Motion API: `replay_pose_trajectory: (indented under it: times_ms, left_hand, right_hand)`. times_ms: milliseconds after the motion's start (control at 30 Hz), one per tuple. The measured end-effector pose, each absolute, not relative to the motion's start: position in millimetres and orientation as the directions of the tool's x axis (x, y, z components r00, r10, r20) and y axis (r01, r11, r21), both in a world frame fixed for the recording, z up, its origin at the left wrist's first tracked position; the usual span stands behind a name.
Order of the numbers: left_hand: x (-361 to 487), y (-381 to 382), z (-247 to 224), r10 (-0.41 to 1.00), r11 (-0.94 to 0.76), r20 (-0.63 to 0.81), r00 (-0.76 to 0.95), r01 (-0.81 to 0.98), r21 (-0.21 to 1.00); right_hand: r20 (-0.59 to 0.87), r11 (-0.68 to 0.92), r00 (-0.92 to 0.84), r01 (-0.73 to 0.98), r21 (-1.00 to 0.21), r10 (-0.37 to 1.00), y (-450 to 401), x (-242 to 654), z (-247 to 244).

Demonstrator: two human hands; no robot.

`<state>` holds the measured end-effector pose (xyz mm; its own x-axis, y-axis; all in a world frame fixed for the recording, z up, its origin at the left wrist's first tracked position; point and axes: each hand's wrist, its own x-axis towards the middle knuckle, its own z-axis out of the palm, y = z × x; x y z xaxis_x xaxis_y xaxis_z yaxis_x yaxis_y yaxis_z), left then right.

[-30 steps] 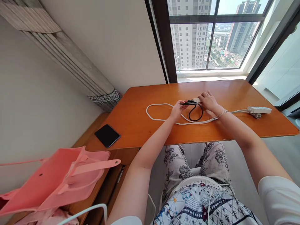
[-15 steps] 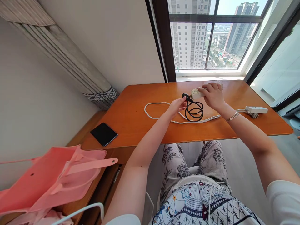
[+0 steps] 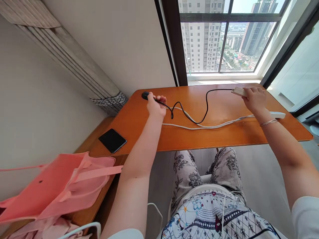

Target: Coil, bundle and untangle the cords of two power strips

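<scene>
In the head view my left hand [image 3: 156, 105] is closed on a black plug [image 3: 145, 95] near the table's far left corner. The plug's black cord [image 3: 207, 103] runs rightward in loose bends, with one small twist near my hand. It ends at a cream power strip [image 3: 238, 91], which my right hand [image 3: 256, 99] grips above the table's right half. My fingers cover part of that strip. Below the black cord lies a white cable [image 3: 211, 127], leading to a white power strip [image 3: 277, 115] partly hidden behind my right wrist.
On the orange-brown table [image 3: 142, 139] a black phone [image 3: 112, 140] rests at the left front. A pink bag [image 3: 62, 186] stands at the lower left. The window [image 3: 224, 46] is beyond the table, and a tied curtain [image 3: 82, 66] hangs at left.
My hands have moved apart, the left one leftward with the plug and the right one rightward with the cream power strip. The coiled black cord has stretched out between them.
</scene>
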<state>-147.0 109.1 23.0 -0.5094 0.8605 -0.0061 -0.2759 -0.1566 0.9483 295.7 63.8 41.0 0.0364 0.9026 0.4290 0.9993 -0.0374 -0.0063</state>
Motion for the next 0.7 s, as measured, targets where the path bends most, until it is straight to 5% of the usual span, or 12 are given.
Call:
replay_pose_trajectory:
  times_ms: [100, 267, 533, 700]
  left_hand:
    - [-212, 114, 26, 0.763, -0.042, -0.153, -0.628, -0.284, 0.958]
    - [-276, 92, 20, 0.689, 0.013, -0.169, -0.705, -0.221, 0.975]
    - [-284, 103, -4, 0.734, 0.055, -0.067, -0.676, -0.04, 0.998]
    - [-289, 119, -17, 0.799, -0.113, 0.23, -0.555, 0.237, 0.965]
  right_hand:
    - [0.441, -0.27, 0.274, 0.96, -0.074, 0.854, 60, 354, 37]
    - [0.472, -0.569, 0.598, 0.792, -0.223, 0.648, 39, 436, 28]
    - [0.44, -0.471, 0.462, 0.877, -0.096, 0.77, 4, 459, 15]
    - [0.382, -0.504, 0.488, 0.861, -0.064, 0.785, -6, 455, 13]
